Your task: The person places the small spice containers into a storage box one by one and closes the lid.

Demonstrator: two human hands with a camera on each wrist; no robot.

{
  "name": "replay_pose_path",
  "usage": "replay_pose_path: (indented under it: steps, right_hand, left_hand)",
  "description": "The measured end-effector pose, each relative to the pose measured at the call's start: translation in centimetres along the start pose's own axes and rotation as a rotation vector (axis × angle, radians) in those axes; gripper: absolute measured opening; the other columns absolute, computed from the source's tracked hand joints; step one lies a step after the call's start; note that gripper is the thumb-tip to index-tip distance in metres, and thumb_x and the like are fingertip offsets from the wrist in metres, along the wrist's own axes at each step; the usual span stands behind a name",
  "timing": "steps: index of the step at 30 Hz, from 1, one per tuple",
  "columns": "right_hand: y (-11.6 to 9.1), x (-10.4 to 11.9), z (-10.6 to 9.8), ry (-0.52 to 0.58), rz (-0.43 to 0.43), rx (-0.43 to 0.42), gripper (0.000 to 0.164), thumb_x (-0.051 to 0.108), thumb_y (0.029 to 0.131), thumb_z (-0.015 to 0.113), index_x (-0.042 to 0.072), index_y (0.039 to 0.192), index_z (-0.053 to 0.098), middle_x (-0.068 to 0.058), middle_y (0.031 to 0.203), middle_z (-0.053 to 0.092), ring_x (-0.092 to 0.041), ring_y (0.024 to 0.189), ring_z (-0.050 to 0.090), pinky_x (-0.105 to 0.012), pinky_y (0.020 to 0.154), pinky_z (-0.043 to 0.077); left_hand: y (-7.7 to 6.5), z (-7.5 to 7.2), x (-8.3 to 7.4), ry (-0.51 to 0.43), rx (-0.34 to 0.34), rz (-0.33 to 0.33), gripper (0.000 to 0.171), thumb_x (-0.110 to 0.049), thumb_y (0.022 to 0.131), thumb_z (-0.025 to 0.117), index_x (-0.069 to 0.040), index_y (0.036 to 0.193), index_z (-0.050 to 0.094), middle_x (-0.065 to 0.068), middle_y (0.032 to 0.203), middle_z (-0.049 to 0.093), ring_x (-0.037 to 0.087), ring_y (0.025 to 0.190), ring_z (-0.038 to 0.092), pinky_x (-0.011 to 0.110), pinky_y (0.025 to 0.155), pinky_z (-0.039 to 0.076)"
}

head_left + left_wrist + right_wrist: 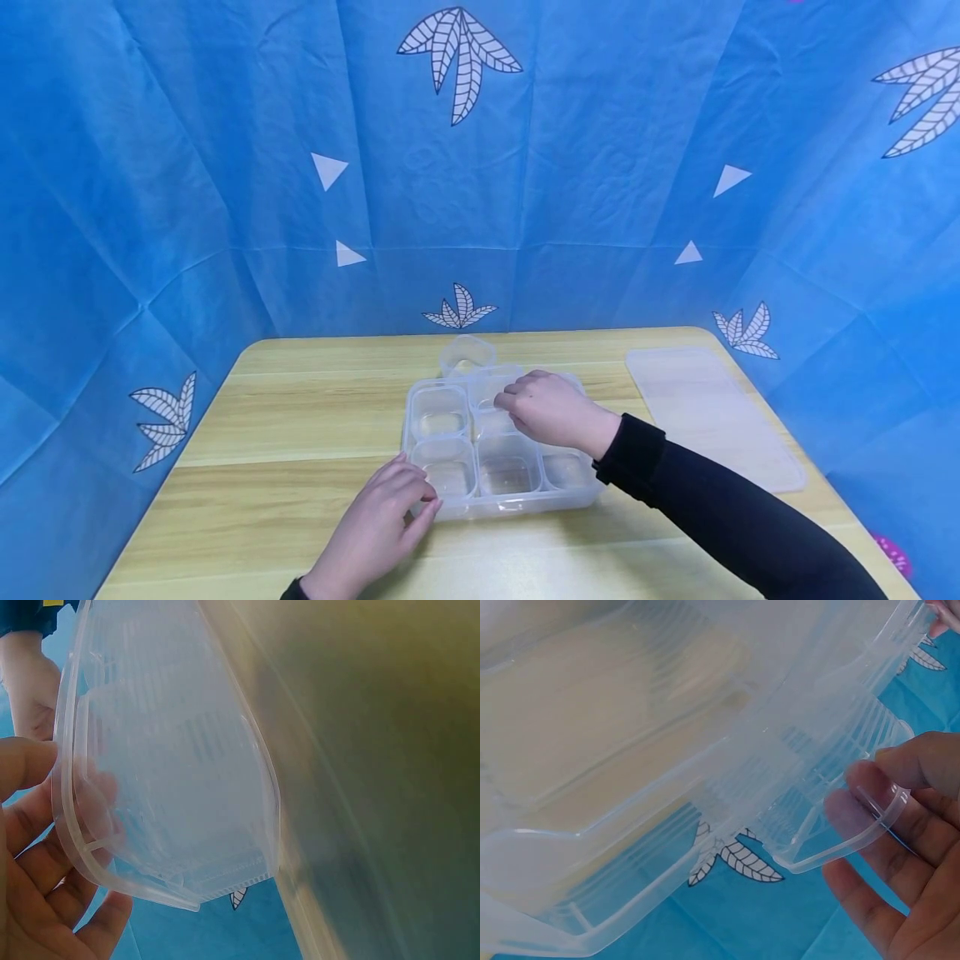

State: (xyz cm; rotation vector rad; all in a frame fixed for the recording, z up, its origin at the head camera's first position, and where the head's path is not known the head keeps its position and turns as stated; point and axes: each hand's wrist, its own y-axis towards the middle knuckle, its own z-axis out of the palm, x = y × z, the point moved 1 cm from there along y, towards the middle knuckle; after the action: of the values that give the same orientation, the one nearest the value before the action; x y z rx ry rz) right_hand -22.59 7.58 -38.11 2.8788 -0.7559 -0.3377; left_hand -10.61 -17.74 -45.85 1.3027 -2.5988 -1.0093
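A clear plastic storage box (517, 505) sits on the table, with several small clear containers inside it. My left hand (382, 517) is at its front left corner. In the left wrist view, the thumb lies on the near side of the rim and the fingers (45, 862) curl round the corner, some seen through the plastic. Over the back middle of the box, my right hand (551, 406) pinches a small clear container (817, 832) by its rim; in the right wrist view this container juts above the box wall. Its lower part is hidden.
Behind the box stands another small clear container (467, 354). A flat translucent lid (712, 417) lies at the right of the wooden table (300, 417). Blue patterned cloth (600, 167) hangs round the back and sides.
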Motion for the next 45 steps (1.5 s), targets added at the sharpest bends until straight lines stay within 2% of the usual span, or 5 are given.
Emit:
replay_pose_path:
  steps: [9, 15, 25, 34, 45]
  right_hand:
    - [0.5, -0.1, 0.5, -0.023, -0.036, 0.01, 0.015, 0.002, 0.088, 0.064, 0.014, 0.095, 0.07, 0.005, 0.075, 0.065, -0.014, 0.071, 0.063, -0.034, 0.077, 0.055]
    - [0.7, 0.3, 0.5, -0.032, -0.038, 0.059, 0.018, -0.001, 0.088, 0.059, 0.014, 0.092, 0.069, 0.006, 0.069, 0.061, -0.013, 0.063, 0.059, -0.031, 0.071, 0.055]
    - [0.8, 0.3, 0.7, -0.054, -0.047, 0.11, 0.018, -0.002, 0.087, 0.059, 0.015, 0.085, 0.065, 0.005, 0.062, 0.055, -0.01, 0.053, 0.05, -0.027, 0.052, 0.046]
    - [0.8, 0.2, 1.5, -0.084, -0.039, 0.18, 0.021, -0.003, 0.089, 0.057, 0.016, 0.088, 0.066, 0.006, 0.059, 0.051, -0.007, 0.051, 0.042, -0.025, 0.048, 0.042]
    - [1.2, 0.2, 1.3, -0.057, -0.037, 0.22, 0.021, -0.002, 0.091, 0.058, 0.016, 0.094, 0.069, 0.006, 0.066, 0.06, -0.007, 0.054, 0.048, -0.025, 0.05, 0.044]
  left_hand:
    - [0.0, -0.1, 0.0, 0.002, 0.012, -0.01, 0.013, -0.018, 0.08, 0.081, -0.019, 0.08, 0.068, -0.011, 0.086, 0.065, 0.01, 0.094, 0.063, 0.044, 0.109, 0.041]
    - [0.0, 0.0, 0.0, 0.0, 0.013, -0.011, 0.013, -0.018, 0.08, 0.081, -0.019, 0.081, 0.068, -0.011, 0.086, 0.065, 0.01, 0.095, 0.063, 0.044, 0.109, 0.041]
    - [-0.1, 0.1, 0.1, -0.007, 0.007, -0.003, 0.013, -0.017, 0.079, 0.081, -0.019, 0.08, 0.068, -0.011, 0.086, 0.065, 0.01, 0.094, 0.063, 0.045, 0.109, 0.042]
    - [0.0, 0.1, 0.0, -0.005, -0.002, 0.003, 0.013, -0.017, 0.079, 0.081, -0.019, 0.08, 0.068, -0.011, 0.086, 0.065, 0.01, 0.094, 0.063, 0.044, 0.109, 0.041]
    - [-0.1, 0.2, 0.1, -0.008, -0.013, 0.007, 0.014, -0.016, 0.079, 0.081, -0.019, 0.079, 0.068, -0.011, 0.085, 0.064, 0.009, 0.093, 0.062, 0.044, 0.109, 0.041]
